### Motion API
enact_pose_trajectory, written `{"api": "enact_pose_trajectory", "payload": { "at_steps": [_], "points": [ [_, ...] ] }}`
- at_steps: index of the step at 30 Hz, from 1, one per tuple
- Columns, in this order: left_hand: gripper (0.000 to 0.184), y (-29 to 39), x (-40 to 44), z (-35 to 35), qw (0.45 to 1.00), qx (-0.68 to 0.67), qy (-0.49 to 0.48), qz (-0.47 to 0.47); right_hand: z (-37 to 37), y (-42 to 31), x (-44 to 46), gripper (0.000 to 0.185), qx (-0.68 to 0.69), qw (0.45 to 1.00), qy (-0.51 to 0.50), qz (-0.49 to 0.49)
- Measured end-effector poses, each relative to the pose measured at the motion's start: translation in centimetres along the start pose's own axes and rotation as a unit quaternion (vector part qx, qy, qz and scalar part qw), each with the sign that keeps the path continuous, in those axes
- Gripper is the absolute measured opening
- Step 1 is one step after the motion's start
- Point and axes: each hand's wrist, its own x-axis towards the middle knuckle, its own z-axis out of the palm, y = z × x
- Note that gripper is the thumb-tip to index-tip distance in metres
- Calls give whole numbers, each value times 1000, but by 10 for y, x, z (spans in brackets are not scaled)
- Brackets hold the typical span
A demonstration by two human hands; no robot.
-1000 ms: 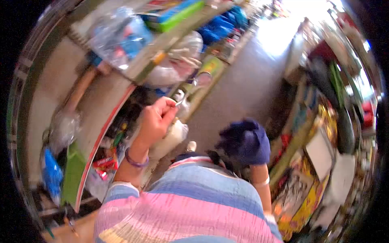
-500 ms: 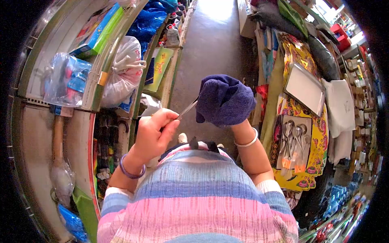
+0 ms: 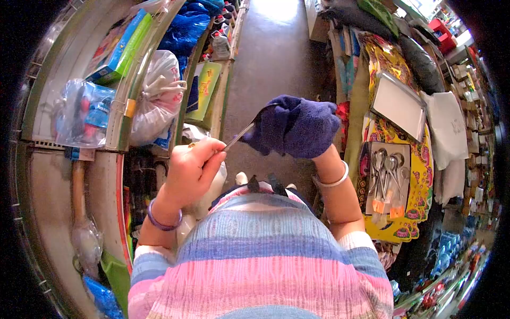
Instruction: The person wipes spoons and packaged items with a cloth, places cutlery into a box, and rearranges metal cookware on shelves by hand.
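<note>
My left hand (image 3: 194,167) is closed in a pinch on the end of a thin metal handle (image 3: 239,136), which looks like a spoon's. The handle runs up and right into a dark blue cloth (image 3: 297,127). Under this cloth is my right hand, its fingers hidden by the fabric, with only the wrist (image 3: 330,162) and its white bangle showing. Folds of the cloth lie around the handle's far end, so that end is hidden.
On the right, several spoons (image 3: 390,175) lie in a tray on yellow patterned material (image 3: 419,186), below a framed white panel (image 3: 398,105). Shelves on the left hold a tied white bag (image 3: 158,98) and a green-blue box (image 3: 121,48). A grey floor aisle (image 3: 271,58) runs ahead.
The blurred view has steadied and swung right. The cloth-covered right hand has come up to the handle. Since the middle frame, the cloth has folded over the handle's far end.
</note>
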Motion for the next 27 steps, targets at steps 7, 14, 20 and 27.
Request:
{"api": "enact_pose_trajectory", "payload": {
  "at_steps": [7, 14, 20, 27],
  "points": [
    [4, -2, 1, -2, 999, 12, -24, 30, 35, 25, -7, 19, 98, 991, 42, -78],
    [4, -4, 2, 9, 998, -56, 14, -16, 63, 16, -16, 11, 536, 820, 159, 120],
    [5, -4, -13, 54, 991, -67, 103, -59, 91, -3, -12, 12, 583, 760, 182, 224],
    [6, -2, 5, 74, 980, -84, 167, -75, 87, -18, -20, 19, 292, 938, 125, 137]
  ]
}}
